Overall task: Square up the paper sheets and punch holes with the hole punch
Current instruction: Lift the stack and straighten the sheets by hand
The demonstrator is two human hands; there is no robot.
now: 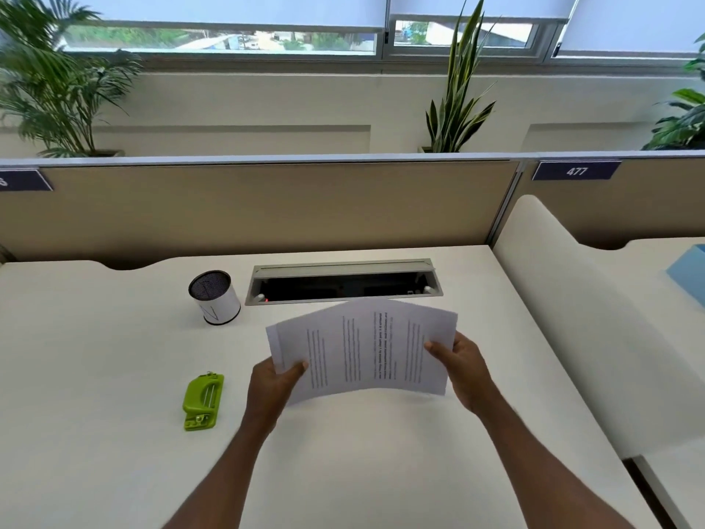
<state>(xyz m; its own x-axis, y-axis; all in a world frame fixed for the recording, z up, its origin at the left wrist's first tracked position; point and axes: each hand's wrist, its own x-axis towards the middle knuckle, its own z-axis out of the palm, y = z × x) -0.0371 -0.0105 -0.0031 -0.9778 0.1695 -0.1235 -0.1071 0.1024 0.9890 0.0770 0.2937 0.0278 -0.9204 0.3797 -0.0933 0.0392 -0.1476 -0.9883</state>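
Note:
Both hands hold a small stack of printed paper sheets (362, 349) upright above the white desk (95, 357), with the long side horizontal. My left hand (276, 379) grips the stack's lower left corner. My right hand (459, 362) grips its right edge. The sheets are fanned slightly out of line at the left edge and bow in the middle. A green hole punch (203, 400) lies on the desk to the left of my left hand, apart from the paper.
A white mesh-topped pen cup (214, 297) stands at the back left. An open cable tray (343, 282) is set in the desk behind the paper. A beige partition (248, 208) borders the back edge. A neighbouring desk with a blue object (690, 274) lies to the right.

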